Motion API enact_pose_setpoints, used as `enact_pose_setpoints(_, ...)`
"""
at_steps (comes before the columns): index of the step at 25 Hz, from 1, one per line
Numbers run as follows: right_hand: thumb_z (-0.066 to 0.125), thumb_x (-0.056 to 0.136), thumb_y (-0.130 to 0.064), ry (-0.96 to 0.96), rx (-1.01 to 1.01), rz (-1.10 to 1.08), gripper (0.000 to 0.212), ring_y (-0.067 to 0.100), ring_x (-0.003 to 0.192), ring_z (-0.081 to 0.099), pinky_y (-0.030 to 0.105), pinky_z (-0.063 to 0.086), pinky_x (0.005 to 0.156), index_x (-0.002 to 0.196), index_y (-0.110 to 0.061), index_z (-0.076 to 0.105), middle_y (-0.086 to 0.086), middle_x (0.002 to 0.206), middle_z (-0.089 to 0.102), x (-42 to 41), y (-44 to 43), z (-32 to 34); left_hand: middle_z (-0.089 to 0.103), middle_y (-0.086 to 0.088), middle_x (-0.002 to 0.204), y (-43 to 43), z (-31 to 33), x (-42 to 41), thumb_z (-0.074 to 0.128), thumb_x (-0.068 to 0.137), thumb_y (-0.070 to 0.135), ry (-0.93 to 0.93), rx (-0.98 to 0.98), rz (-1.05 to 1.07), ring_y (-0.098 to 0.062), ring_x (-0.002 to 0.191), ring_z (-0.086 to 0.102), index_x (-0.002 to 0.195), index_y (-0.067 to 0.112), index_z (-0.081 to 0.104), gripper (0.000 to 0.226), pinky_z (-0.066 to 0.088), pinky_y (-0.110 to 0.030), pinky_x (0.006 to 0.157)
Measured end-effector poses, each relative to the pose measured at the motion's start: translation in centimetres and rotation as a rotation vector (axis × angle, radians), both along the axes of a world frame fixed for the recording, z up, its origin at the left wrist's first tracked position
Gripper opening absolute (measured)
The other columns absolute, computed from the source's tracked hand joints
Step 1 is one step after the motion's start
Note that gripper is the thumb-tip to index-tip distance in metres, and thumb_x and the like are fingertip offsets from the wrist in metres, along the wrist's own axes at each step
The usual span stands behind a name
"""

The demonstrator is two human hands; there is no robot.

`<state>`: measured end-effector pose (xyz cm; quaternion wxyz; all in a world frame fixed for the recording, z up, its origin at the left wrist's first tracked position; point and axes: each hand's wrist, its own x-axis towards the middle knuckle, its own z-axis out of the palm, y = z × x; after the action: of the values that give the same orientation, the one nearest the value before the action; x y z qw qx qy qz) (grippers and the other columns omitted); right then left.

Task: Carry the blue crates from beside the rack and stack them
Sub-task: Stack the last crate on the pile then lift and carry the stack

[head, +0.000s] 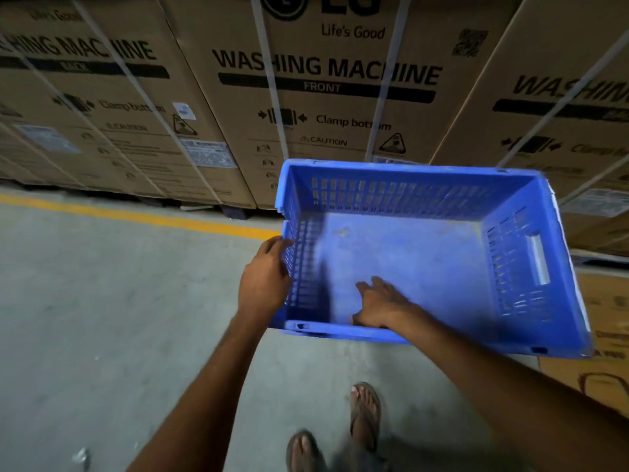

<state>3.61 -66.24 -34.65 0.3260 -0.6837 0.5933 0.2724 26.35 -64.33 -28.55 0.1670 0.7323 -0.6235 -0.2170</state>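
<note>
Blue crate [408, 253] empty, held up off floor [102, 301] at 2 o'clock of view. Left hand [263, 277] grip curled on its 9 o'clock wall, right hand [381, 306] hooked over near rim (fingers inside). Washing machine boxes [323, 80] at 12, yellow line [136, 214] below them.

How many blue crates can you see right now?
1. The blue crate is in front of the washing machine boxes, left hand on its side wall, right hand over the near rim. Others may be out of frame.

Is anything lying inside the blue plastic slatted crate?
No, the blue plastic slatted crate shows only its bare floor.
</note>
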Motion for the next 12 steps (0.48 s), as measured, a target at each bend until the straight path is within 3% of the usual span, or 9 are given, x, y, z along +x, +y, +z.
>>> enact_pose_setpoints(2, 0.068, 0.083, -0.053, -0.045, -0.147, 0.069, 0.094, 0.036, 0.151, 0.009, 0.059, 0.029, 0.114, 0.157, -0.030, 0.014, 0.008, 0.165, -0.002, 0.7, -1.1, 0.6, 0.056, 0.000, 0.142, -0.2, 0.4, 0.0, 0.053, 0.083, 0.008, -0.031, 0.049, 0.047, -0.040, 0.105, 0.065, 0.147, 0.031, 0.041, 0.069, 0.053, -0.045, 0.077)
enact_pose_setpoints(4, 0.071, 0.080, -0.057, -0.049, -0.154, 0.071, 0.107, 0.038, 0.151, -0.006, 0.067, 0.023, 0.112, 0.157, -0.038, 0.000, 0.004, 0.165, -0.017, 1.7, -3.0, 0.1, 0.061, 0.003, 0.138, -1.2, 1.1, -0.2, 0.058, 0.085, 0.018, -0.065, 0.091, 0.092, -0.038, 0.106, 0.065, 0.156, 0.037, 0.015, 0.086, 0.052, -0.044, 0.079)
enact_pose_setpoints(6, 0.076, 0.071, -0.064, -0.022, -0.135, -0.005, 0.121, 0.041, 0.150, -0.015, 0.072, 0.021, 0.109, 0.155, -0.042, -0.008, 0.003, 0.163, -0.026, 2.2, -4.6, -1.2, 0.060, -0.002, 0.135, -3.5, 1.3, -0.9, 0.063, 0.088, 0.031, -0.054, 0.137, 0.131, -0.039, 0.106, 0.065, 0.159, 0.030, 0.000, 0.096, 0.049, -0.044, 0.079)
enact_pose_setpoints(8, 0.078, 0.064, -0.069, -0.010, -0.093, -0.071, 0.133, 0.044, 0.147, -0.023, 0.076, 0.021, 0.106, 0.152, -0.044, -0.018, 0.003, 0.160, -0.035, 2.3, -4.6, -3.0, 0.056, -0.014, 0.133, -5.3, 0.9, -1.8, 0.064, 0.089, 0.030, -0.111, 0.194, 0.075, -0.043, 0.103, 0.064, 0.160, 0.020, -0.003, 0.098, 0.045, -0.044, 0.072)
enact_pose_setpoints(12, 0.079, 0.063, -0.068, 0.001, -0.089, -0.072, 0.138, 0.047, 0.144, -0.029, 0.079, 0.014, 0.105, 0.150, -0.043, -0.027, 0.007, 0.155, -0.042, 3.1, -4.3, -4.3, 0.066, -0.021, 0.105, -6.3, 0.1, -0.8, 0.057, 0.087, 0.007, -0.218, 0.246, 0.000, -0.044, 0.090, 0.064, 0.159, 0.012, 0.000, 0.092, 0.036, -0.040, 0.064)
